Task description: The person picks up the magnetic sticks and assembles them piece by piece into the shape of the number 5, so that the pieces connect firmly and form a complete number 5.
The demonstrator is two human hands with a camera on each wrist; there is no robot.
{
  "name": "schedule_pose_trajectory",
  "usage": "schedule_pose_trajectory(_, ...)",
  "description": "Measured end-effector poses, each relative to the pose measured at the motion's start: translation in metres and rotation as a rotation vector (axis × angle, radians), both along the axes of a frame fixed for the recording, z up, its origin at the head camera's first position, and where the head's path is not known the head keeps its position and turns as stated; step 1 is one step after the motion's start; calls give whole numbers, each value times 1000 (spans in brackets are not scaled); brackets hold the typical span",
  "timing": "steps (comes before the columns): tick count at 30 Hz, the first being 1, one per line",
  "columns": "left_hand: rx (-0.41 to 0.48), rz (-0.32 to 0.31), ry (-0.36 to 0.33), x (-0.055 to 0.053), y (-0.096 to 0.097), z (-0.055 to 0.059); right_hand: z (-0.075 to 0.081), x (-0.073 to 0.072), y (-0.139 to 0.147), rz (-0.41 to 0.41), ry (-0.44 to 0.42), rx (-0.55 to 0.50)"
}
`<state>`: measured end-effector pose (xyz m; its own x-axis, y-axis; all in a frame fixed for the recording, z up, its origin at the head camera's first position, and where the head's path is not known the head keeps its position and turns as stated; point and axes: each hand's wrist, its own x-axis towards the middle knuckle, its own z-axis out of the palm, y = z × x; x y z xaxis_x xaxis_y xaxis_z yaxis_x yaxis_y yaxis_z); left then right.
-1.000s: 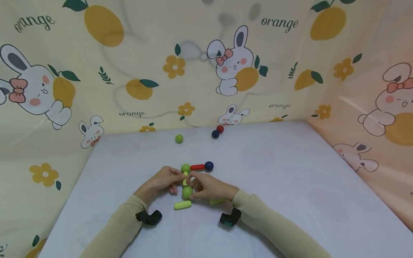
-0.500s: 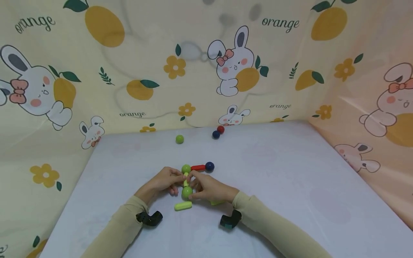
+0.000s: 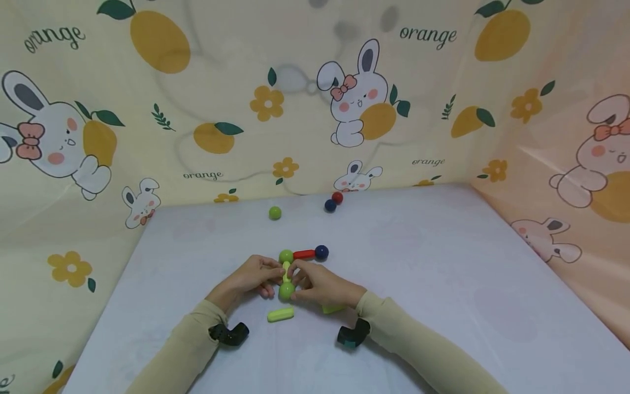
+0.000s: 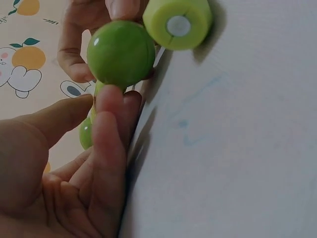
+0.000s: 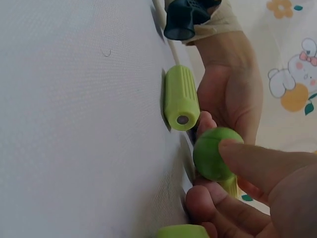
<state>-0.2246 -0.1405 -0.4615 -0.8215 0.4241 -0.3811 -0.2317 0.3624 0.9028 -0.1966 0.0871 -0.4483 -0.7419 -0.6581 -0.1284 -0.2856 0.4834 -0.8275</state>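
A chain of toy rods and balls lies in front of me in the head view. A yellow-green rod point(image 3: 286, 268) runs between a far green ball point(image 3: 286, 256) and a near green ball point(image 3: 287, 291). My left hand point(image 3: 250, 276) pinches that rod between thumb and forefinger from the left. From the right, my right hand point(image 3: 322, 284) grips the near ball, its thumb pressed on the ball in the right wrist view and its forefinger up by the rod. Off the far ball, a red rod point(image 3: 304, 254) leads to a dark blue ball point(image 3: 321, 251).
One loose yellow-green rod point(image 3: 280, 314) lies nearer me; another rod point(image 3: 333, 308) is partly hidden under my right hand. At the white table's back are a green ball point(image 3: 275, 213), a dark blue ball point(image 3: 330, 206) and a red ball point(image 3: 337, 197), before a printed cloth backdrop point(image 3: 221, 82).
The near green ball has shifted slightly away from me, closer to the far ball. The red rod's end with the blue ball has swung a touch farther back. Both hands keep their hold.
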Motion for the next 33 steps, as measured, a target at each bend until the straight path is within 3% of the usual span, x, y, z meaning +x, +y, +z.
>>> schedule_pose_trajectory(5, 2, -15, -2, -2, 0, -1, -2, -4, 2, -34, 14, -4)
schedule_pose_trajectory(10, 31, -107, 14, -2, -4, 0, -4, -6, 3, -36, 21, -18)
schedule_pose_trajectory(16, 63, -237, 106, 0, -7, 3, -3, -6, 3, -37, 33, -22)
schedule_pose_trajectory(21, 9, -304, 189, 4, -3, 6, -4, -5, 3, -37, 32, -31)
schedule_pose_trajectory(26, -64, -317, 266, 6, -1, 9, -4, -8, 5, -7, -17, -55)
schedule_pose_trajectory(33, -123, -297, 293, 4, -2, 12, -3, -14, 22, 37, -137, -116)
